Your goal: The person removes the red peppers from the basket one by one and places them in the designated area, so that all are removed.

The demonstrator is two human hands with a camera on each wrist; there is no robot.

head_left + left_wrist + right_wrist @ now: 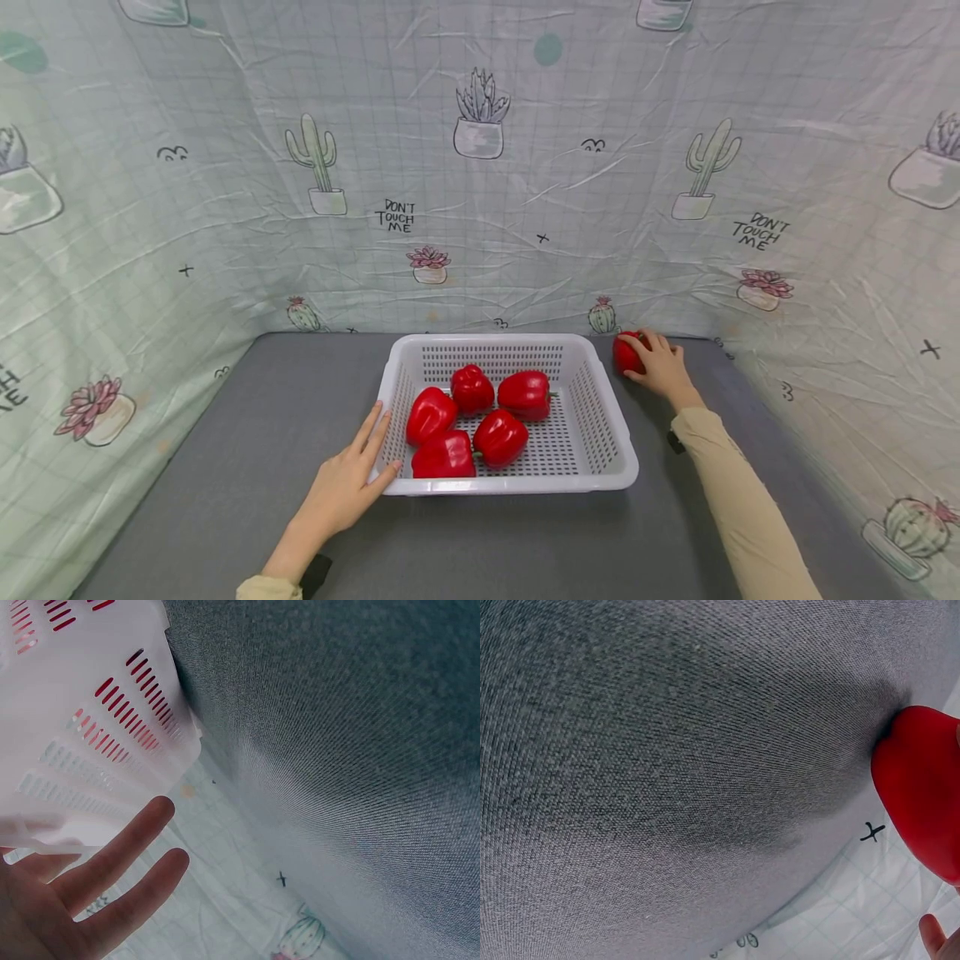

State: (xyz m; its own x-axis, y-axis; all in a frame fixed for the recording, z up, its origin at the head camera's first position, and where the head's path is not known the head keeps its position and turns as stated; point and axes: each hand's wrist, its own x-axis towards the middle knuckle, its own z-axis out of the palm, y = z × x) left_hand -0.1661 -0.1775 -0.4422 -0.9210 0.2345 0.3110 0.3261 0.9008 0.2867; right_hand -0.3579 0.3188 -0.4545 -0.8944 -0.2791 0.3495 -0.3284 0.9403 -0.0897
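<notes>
A white plastic basket with slotted walls stands mid-table and holds several glossy red bell peppers. My left hand rests on its left rim near the front corner, fingers straight and spread. The left wrist view has two of those fingertips beside the basket's outer wall. Past the basket's back right corner, my right hand grips another red bell pepper from its right side. Up close that pepper shows at the right edge of the right wrist view, most of the hand out of frame.
Dark grey cloth covers the table. A pale sheet printed with potted cacti hangs at the back and both sides, its lower edge meeting the table close behind the basket and the right hand.
</notes>
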